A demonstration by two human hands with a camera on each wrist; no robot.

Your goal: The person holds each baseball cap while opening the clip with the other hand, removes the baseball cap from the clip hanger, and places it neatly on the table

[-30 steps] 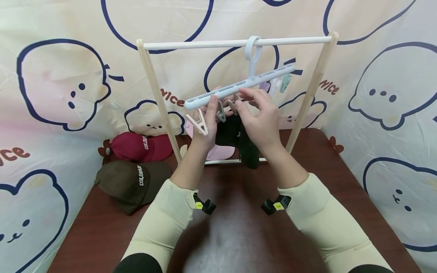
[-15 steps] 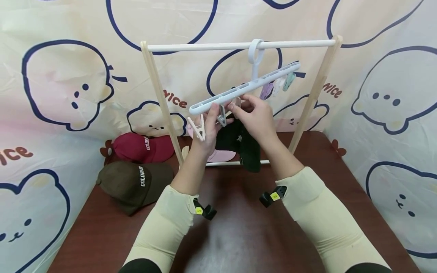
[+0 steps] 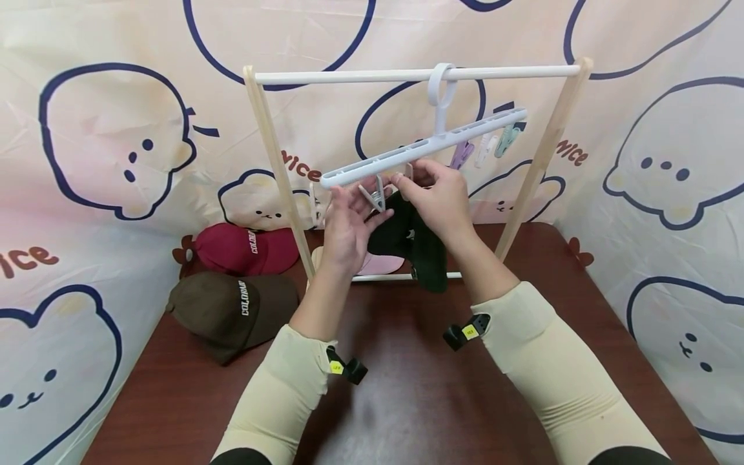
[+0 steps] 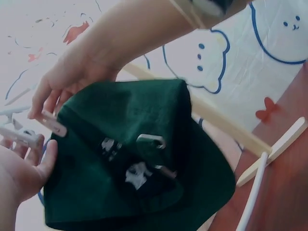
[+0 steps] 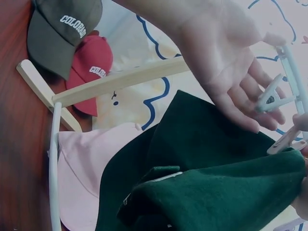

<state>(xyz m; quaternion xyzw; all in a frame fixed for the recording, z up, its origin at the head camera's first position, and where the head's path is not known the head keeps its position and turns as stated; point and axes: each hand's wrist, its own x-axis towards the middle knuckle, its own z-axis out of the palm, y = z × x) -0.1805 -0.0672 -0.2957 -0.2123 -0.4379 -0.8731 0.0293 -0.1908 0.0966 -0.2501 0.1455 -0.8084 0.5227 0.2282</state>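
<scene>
A dark green baseball cap (image 3: 431, 255) hangs beneath the pale blue clip hanger (image 3: 401, 155), which tilts down toward the left on the rail. My right hand (image 3: 442, 197) pinches a pale clip (image 5: 285, 140) at the edge of the cap; the left wrist view shows that clip over the fabric too. My left hand (image 3: 343, 236) is under the hanger's low end, its fingers loosely spread beside a grey clip (image 3: 374, 195). In the right wrist view, the left palm faces the camera close to the cap. A cream clip (image 3: 314, 203) hangs at the hanger's left end.
The hanger hooks onto the white rail (image 3: 349, 77) of a wooden-sided rack (image 3: 540, 155). Purple (image 3: 462, 155), white and green clips hang at its right. A red cap (image 3: 244, 248) and a brown cap (image 3: 232, 310) lie left; a pink cap (image 5: 96, 168) is behind the rack's lower bar.
My left hand has loosened from the hanger's left end and turned its palm up. The cream clip now hangs left of that hand. My right hand stays by the green cap.
</scene>
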